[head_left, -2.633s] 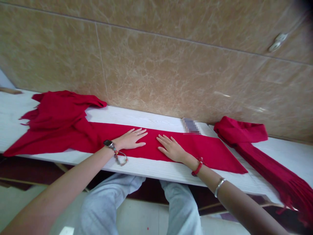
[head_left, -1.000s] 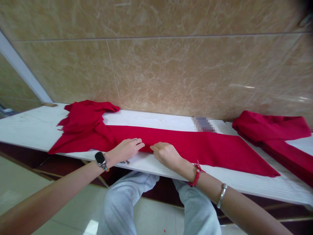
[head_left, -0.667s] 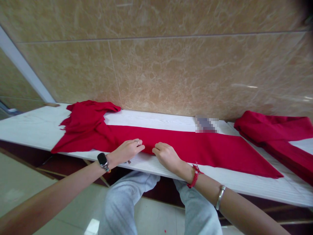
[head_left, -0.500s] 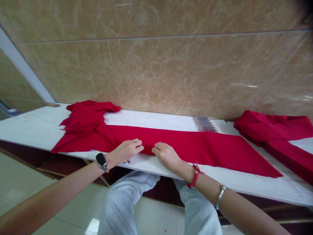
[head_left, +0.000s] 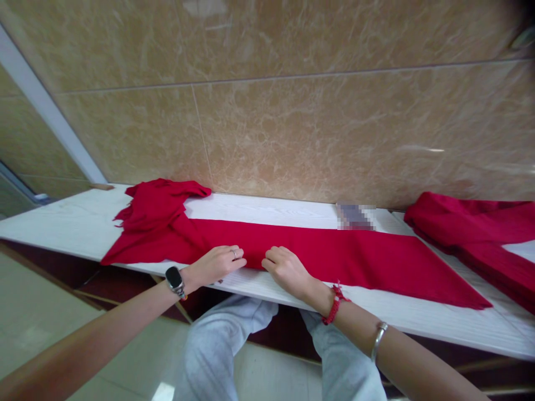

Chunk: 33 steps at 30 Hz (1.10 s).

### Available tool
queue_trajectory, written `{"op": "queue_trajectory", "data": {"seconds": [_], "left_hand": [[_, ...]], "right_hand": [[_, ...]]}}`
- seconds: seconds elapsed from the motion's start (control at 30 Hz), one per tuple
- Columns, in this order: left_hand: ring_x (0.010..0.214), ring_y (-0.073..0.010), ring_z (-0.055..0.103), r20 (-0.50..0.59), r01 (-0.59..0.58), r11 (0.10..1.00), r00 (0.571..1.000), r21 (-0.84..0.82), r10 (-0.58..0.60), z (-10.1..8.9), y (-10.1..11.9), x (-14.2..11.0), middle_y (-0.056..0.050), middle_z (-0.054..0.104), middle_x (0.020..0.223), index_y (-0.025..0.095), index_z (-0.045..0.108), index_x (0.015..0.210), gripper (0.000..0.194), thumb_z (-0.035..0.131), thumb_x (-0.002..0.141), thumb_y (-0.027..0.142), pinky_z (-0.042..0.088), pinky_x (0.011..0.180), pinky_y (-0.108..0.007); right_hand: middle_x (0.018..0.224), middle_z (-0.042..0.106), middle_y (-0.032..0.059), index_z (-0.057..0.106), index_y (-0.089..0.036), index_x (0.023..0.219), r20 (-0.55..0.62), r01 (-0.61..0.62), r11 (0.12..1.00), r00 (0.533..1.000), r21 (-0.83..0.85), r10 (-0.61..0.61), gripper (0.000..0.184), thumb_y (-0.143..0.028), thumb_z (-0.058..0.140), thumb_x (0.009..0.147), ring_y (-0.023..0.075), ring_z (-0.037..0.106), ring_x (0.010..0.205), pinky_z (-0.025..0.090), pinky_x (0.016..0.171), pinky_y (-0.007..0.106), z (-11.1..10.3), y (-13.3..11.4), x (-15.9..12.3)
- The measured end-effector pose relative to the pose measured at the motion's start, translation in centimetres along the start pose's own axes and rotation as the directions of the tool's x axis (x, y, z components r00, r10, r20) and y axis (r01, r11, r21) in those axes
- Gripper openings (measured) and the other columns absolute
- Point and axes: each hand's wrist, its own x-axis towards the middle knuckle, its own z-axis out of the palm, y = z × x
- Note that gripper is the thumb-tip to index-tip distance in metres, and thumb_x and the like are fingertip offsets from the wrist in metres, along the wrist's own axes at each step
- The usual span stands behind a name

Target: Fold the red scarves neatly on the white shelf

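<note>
A long red scarf [head_left: 355,253] lies stretched along the white tabletop, its left part bunched into a loose heap with fringe. My left hand [head_left: 217,263], with a watch at the wrist and a ring, has its fingers curled in a pinch on the scarf's near edge. Just to the right of it, my right hand [head_left: 288,270] is closed on the same edge, a red bracelet and a silver bangle on that arm. A short stretch of scarf shows between the two hands. The fingertips are partly hidden under the curled fingers.
Another red scarf [head_left: 468,228] lies folded over at the right end of the white table [head_left: 254,287]. A blurred-out flat object [head_left: 356,216] rests near the tiled wall [head_left: 292,133]. A small brown piece [head_left: 102,186] sits at the far left corner.
Both hands lay flat and spread on the scarf at first; now their fingers are closed at its near edge. Since about a second ago the hands have barely moved; the camera view has shifted slightly.
</note>
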Motion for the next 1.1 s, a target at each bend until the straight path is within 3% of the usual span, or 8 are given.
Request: {"op": "queue_trajectory", "data": {"seconds": [0.17, 0.3, 0.47, 0.57, 0.7, 0.93, 1.0, 1.1], "left_hand": [[0.091, -0.0171, 0.053, 0.053, 0.008, 0.984, 0.999, -0.177, 0.001, -1.1, -0.1, 0.0, -0.005, 0.058, 0.094, 0.018, 0.058, 0.094, 0.027, 0.045, 0.079, -0.001, 0.04, 0.086, -0.029], [0.089, -0.0135, 0.055, 0.054, 0.034, 0.903, 0.998, -0.429, -0.012, -2.6, -0.2, 0.1, -0.001, 0.061, 0.094, 0.02, 0.062, 0.094, 0.019, 0.047, 0.084, 0.013, 0.038, 0.085, -0.024], [0.112, -0.0182, 0.047, 0.039, 0.201, 0.903, 0.979, -0.379, -0.202, -1.7, 0.1, 1.4, -0.008, 0.055, 0.12, 0.018, 0.057, 0.112, 0.029, 0.039, 0.091, 0.027, 0.032, 0.098, -0.032], [0.131, -0.0268, 0.024, 0.194, 0.359, 0.875, 0.931, -0.325, -0.31, -0.3, 0.3, 2.1, -0.008, 0.03, 0.143, 0.025, 0.037, 0.134, 0.044, 0.034, 0.092, 0.038, 0.024, 0.102, -0.048], [0.132, -0.0407, 0.009, 0.431, 0.541, 0.795, 0.808, -0.273, -0.402, 0.5, 0.0, 1.8, -0.009, 0.01, 0.149, 0.033, 0.019, 0.141, 0.06, 0.031, 0.087, 0.057, 0.018, 0.092, -0.068], [0.132, -0.0416, 0.003, 0.604, 0.659, 0.708, 0.679, -0.252, -0.417, -1.5, -0.9, 1.7, -0.011, 0.002, 0.148, 0.028, 0.012, 0.143, 0.076, 0.028, 0.08, 0.069, 0.015, 0.093, -0.068], [0.133, -0.0387, 0.004, 0.56, 0.655, 0.706, 0.702, -0.268, -0.439, -1.7, -1.4, 2.9, -0.011, 0.004, 0.148, 0.027, 0.014, 0.142, 0.07, 0.025, 0.084, 0.064, 0.016, 0.096, -0.065], [0.135, -0.0318, 0.002, 0.364, 0.569, 0.762, 0.811, -0.31, -0.458, -0.4, -2.1, 5.3, -0.009, 0.004, 0.149, 0.023, 0.019, 0.142, 0.056, 0.022, 0.092, 0.049, 0.017, 0.101, -0.057]], "right_hand": [[0.099, 0.062, 0.0083, 0.062, -0.016, 0.093, 0.016, 0.006, 0.956, 1.0, 0.295, -0.011, 0.016, -0.018, 0.049, 0.086, 0.0183, 0.053, 0.098, 0.04, 0.086, 0.032, -0.4, 0.3, -1.2], [0.126, 0.053, 0.0111, 0.057, -0.016, 0.115, 0.121, -0.019, 0.859, 0.991, 0.512, -0.05, 0.033, -0.031, 0.05, 0.086, 0.0196, 0.043, 0.119, 0.031, 0.102, 0.035, -1.8, 0.8, -2.2], [0.132, 0.048, 0.0117, 0.054, -0.015, 0.121, 0.159, -0.16, 0.856, 0.983, 0.493, 0.092, 0.038, -0.033, 0.038, 0.091, 0.0196, 0.036, 0.126, 0.029, 0.105, 0.038, -2.6, 2.5, -1.4], [0.14, 0.036, 0.013, 0.041, -0.016, 0.132, 0.214, -0.218, 0.9, 0.966, 0.378, 0.144, 0.049, -0.04, 0.039, 0.09, 0.0251, 0.026, 0.131, 0.025, 0.106, 0.047, -1.5, 3.6, -0.8], [0.143, 0.031, 0.0092, 0.033, -0.021, 0.137, 0.304, -0.213, 0.938, 0.944, 0.274, 0.125, 0.054, -0.048, 0.03, 0.091, 0.0265, 0.022, 0.133, 0.02, 0.105, 0.053, 0.1, 4.0, -1.5], [0.144, 0.028, 0.0097, 0.028, -0.019, 0.139, 0.303, -0.268, 0.928, 0.935, 0.26, 0.185, 0.06, -0.052, 0.027, 0.09, 0.027, 0.021, 0.133, 0.019, 0.106, 0.052, -0.1, 4.5, -1.7], [0.145, 0.026, 0.0124, 0.028, -0.015, 0.139, 0.278, -0.31, 0.919, 0.93, 0.242, 0.24, 0.061, -0.051, 0.028, 0.09, 0.0273, 0.019, 0.133, 0.019, 0.106, 0.052, 0.1, 4.9, -0.8], [0.144, 0.026, 0.0153, 0.03, -0.011, 0.138, 0.252, -0.347, 0.914, 0.922, 0.21, 0.293, 0.06, -0.048, 0.029, 0.091, 0.0272, 0.019, 0.134, 0.02, 0.105, 0.051, 1.0, 5.2, 0.5]]}}
